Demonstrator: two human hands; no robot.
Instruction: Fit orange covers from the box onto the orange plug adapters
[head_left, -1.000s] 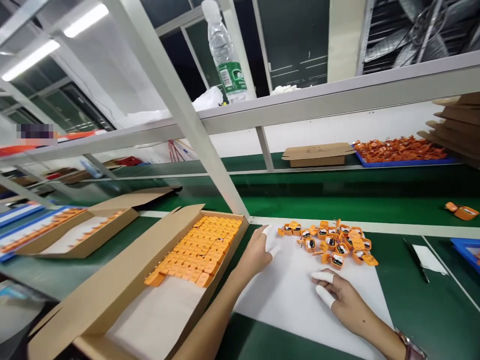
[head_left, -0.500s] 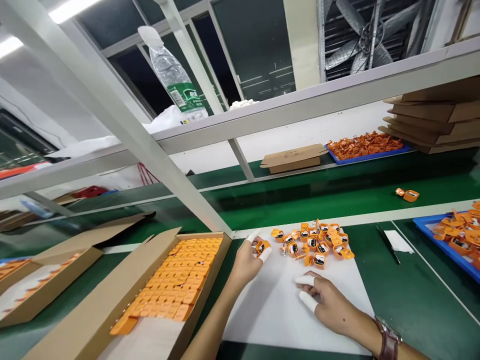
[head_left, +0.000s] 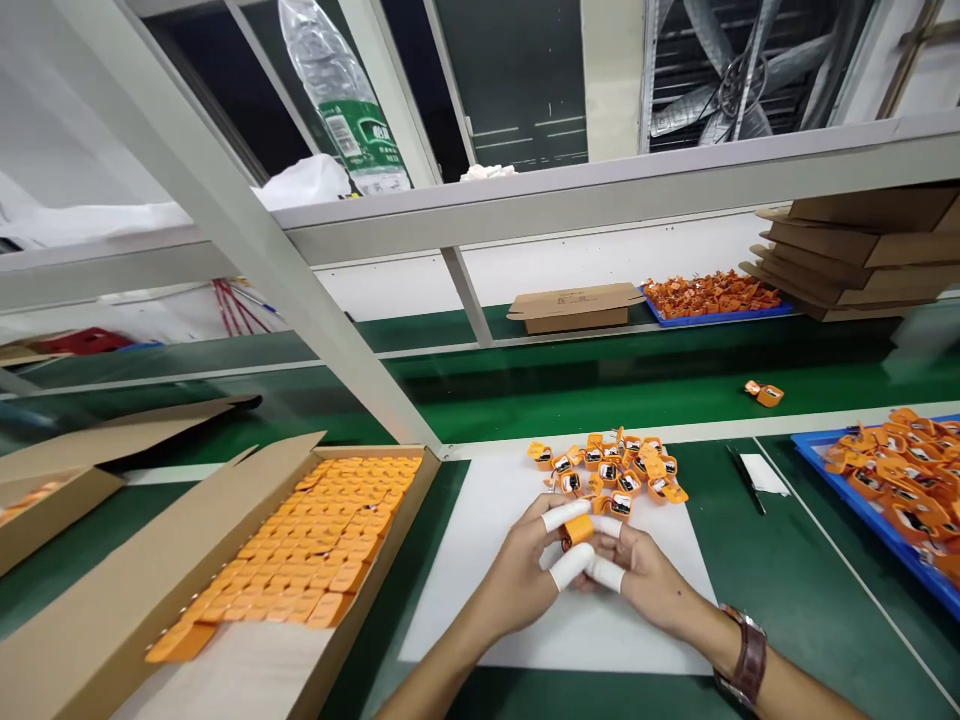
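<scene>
Between both hands is a small orange plastic case (head_left: 577, 530), held over a white sheet (head_left: 465, 590). My left hand (head_left: 529, 560) grips it from the left, thumb and forefinger closed on it. From the right, my right hand (head_left: 637, 570) has its fingertips closed against the same case. White finger cots cover the thumbs and forefingers. Just beyond lies a loose group of orange cases (head_left: 607, 470), several with lids flipped up and dark and white parts showing inside. The underside of the held case is hidden by my fingers.
A cardboard box (head_left: 431, 465) with rows of closed orange cases stands at left. Black tweezers (head_left: 746, 480) lie beside a small white paper (head_left: 765, 475). A blue tray (head_left: 806, 460) of cases is at right. A slanted metal post (head_left: 315, 320) and shelf (head_left: 570, 205) stand ahead.
My left hand has brought the orange case right and nearer to me. My right hand has moved up to meet it and now grips it too. The camera view has shifted.
</scene>
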